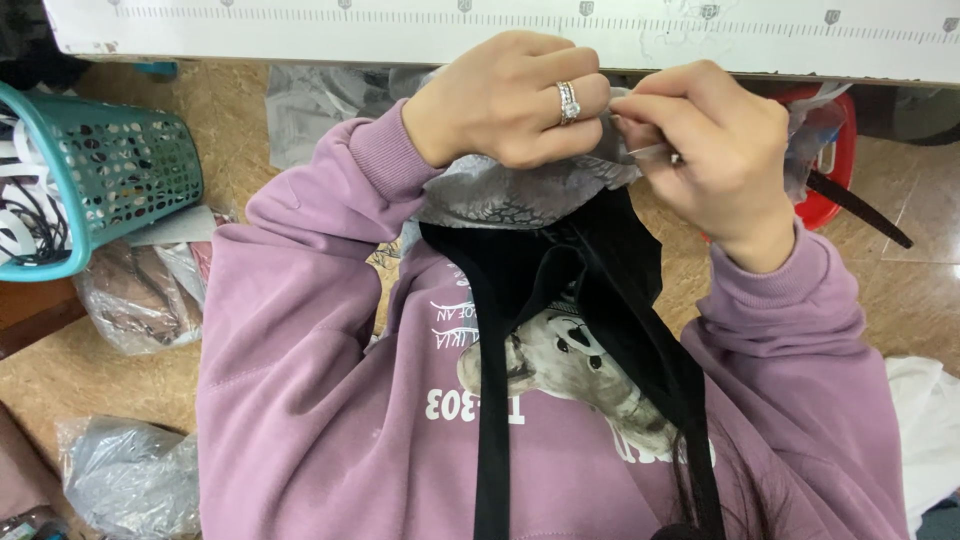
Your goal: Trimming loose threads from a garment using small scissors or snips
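Observation:
My left hand (510,98), with a ring on one finger, is closed on the top edge of a grey patterned fabric piece (510,195). My right hand (715,150) pinches the same edge from the right, and a small metal tool tip (648,152) shows between its fingers. Black fabric with long black straps (590,300) hangs from the grey piece down over my mauve sweatshirt (320,400). Both hands work close together just below the edge of a white table (300,30).
A teal plastic basket (100,170) with cords stands at the left on the floor. Clear plastic bags (130,300) lie below it and at the bottom left. A red container (830,190) sits behind my right hand. White cloth (925,420) lies at the right.

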